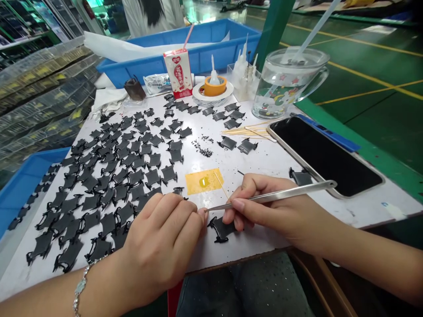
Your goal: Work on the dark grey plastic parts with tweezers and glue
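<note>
R fingers pinched on tool, blk part just below, partly hidden; L fingers curled, can't tell grip.

Now, right of the fingers, a dark-screened phone is laid flat; beyond it, farther from those fingers, a pale straw is held in a clear mug. And well past the fingers, a red-and-white carton is backed by a blue bin.
</note>
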### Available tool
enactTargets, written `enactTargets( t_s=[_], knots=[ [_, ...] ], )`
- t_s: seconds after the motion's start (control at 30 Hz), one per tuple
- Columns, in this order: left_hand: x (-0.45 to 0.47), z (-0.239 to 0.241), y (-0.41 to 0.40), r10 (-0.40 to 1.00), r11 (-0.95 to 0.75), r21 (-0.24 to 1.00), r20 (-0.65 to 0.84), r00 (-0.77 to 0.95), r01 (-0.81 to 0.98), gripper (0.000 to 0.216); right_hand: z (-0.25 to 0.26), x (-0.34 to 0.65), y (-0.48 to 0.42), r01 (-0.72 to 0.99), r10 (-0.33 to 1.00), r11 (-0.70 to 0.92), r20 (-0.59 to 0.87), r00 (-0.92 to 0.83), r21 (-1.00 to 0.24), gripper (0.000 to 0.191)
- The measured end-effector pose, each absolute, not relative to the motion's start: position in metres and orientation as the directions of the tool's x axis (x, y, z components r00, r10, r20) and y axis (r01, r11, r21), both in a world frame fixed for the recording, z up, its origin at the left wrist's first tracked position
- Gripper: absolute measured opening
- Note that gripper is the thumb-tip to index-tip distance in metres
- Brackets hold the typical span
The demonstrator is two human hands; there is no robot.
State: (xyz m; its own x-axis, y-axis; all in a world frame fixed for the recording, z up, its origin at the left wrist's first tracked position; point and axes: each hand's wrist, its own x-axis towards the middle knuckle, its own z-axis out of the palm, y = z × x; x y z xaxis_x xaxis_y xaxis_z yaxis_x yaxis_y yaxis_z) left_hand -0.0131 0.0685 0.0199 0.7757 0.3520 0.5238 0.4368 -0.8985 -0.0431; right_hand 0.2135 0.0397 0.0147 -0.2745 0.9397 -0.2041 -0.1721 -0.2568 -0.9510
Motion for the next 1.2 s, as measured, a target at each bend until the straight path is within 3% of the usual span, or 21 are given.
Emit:
enactTargets(
  t_s=[0.3, 0.47, 1.03, 1.2],
  knots=[
    [-0.014, 0.021, 0.077, 0.431, -0.902, 0.229, 0.542, 0.721, 0.366, 0.015, 0.016, 0.218, 0.042, -0.224, 0.909, -0.326, -0.239, -0.342, -0.918, 0.02],
    [-0.017, 0.023, 0.079, 0.384, -0.923, 0.2, 0.518, 0.764, 0.328, 0.021, 0.015, 0.219, 0.042, -0.226, 0.899, -0.334, -0.237, -0.368, -0.915, 0.019],
    [-0.016, 0.026, 0.078, 0.418, -0.907, 0.187, 0.517, 0.747, 0.377, 0.008, 0.017, 0.218, 0.039, -0.192, 0.908, -0.332, -0.258, -0.329, -0.924, 0.02],
    [-0.012, 0.034, 0.076, 0.412, -0.901, 0.126, 0.55, 0.726, 0.415, 0.02, 0.018, 0.218, 0.041, -0.108, 0.976, -0.188, -0.173, -0.135, -0.976, 0.02]
  ],
)
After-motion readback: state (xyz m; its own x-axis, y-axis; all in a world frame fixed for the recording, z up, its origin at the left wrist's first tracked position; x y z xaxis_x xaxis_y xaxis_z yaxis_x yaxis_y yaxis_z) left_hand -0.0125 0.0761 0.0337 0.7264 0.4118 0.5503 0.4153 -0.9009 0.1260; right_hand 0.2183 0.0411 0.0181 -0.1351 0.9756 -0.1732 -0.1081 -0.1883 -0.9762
